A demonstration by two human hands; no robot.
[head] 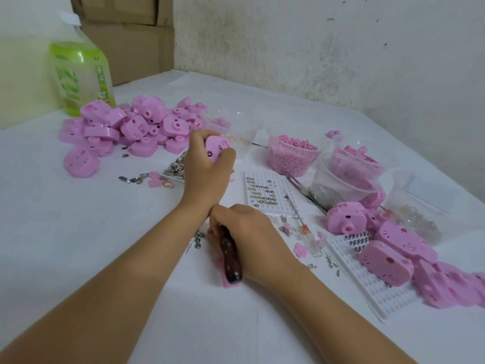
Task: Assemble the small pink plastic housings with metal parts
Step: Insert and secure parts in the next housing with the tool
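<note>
- Your left hand has fingers and thumb curled round 1 pink housing, held above the middle of the tabletop, towards the far edge. It looks like a fingertip hold, so a hard push could pop the housing out.
- Your right hand is wrapped round the dark wooden tool handle, nearer the front edge. The tip's hidden, and your left wrist is right beside it, so a slip could jab you.
- The loose metal balls just beside that hand will probably roll if you bump them.
</note>
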